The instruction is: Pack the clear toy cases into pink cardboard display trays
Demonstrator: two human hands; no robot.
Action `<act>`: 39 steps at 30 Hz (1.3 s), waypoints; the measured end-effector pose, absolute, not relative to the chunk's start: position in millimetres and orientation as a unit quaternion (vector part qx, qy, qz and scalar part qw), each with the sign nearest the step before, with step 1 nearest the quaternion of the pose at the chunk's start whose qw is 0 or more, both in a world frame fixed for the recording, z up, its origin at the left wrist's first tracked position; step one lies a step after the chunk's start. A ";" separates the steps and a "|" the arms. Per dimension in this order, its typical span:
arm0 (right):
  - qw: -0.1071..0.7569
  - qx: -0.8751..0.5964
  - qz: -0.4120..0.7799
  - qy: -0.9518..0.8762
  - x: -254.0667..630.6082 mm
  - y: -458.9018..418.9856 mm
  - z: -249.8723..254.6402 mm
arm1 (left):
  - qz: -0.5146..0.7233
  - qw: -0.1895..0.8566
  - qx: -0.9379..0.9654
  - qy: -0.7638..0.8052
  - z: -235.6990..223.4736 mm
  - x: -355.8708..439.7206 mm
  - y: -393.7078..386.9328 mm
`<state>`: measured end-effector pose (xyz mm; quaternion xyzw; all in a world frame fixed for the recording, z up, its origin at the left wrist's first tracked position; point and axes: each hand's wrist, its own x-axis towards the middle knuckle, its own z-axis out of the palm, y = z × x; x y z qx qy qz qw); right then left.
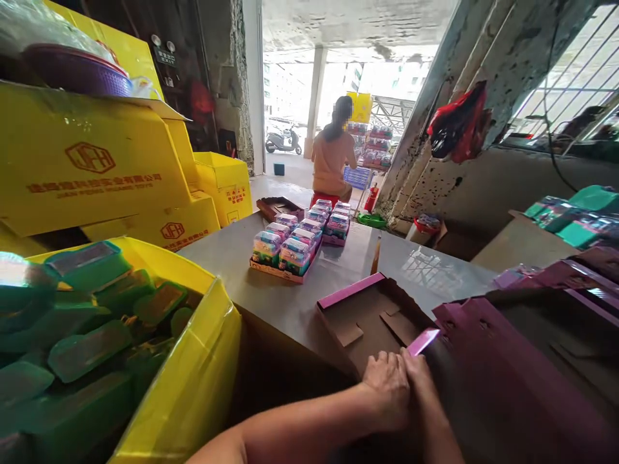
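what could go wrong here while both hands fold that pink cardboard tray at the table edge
The half-folded pink and brown cardboard tray overhangs the grey table's near edge, so it might slip off. The left hand and right hand crowd one pink flap, which could crease or tear. The pile of flat pink cardboard blanks alongside might slide into the tray.

Grey table (309, 293): two trays of boxes (285, 248), open cardboard tray (372, 319)

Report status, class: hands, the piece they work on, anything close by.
Left hand and right hand together, pinching the pink flap of a cardboard tray. Tray on table edge. Flat pink blanks stacked beside.
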<state>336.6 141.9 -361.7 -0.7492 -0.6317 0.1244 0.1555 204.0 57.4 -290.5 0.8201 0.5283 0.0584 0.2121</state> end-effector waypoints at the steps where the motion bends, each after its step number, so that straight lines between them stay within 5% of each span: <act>1: 0.149 -0.752 0.127 -0.630 337.1 137.8 -362.4 | 0.050 0.207 0.819 0.533 -295.1 204.5 53.8; 7: 0.275 -0.568 -0.120 -0.766 327.6 99.0 -346.7 | 0.041 0.184 0.823 0.536 -303.7 148.3 59.9; 11: 0.253 -0.420 -0.074 -0.868 319.4 98.0 -348.8 | 0.073 0.150 0.825 0.540 -312.2 116.1 60.7; 22: 0.254 -0.408 -0.079 -0.873 300.1 108.9 -369.9 | 0.076 0.056 0.842 0.532 -347.5 130.1 58.4; 39: 0.237 -0.404 -0.126 -0.874 381.2 127.3 -383.3 | 0.034 0.177 0.790 0.586 -324.7 134.6 57.1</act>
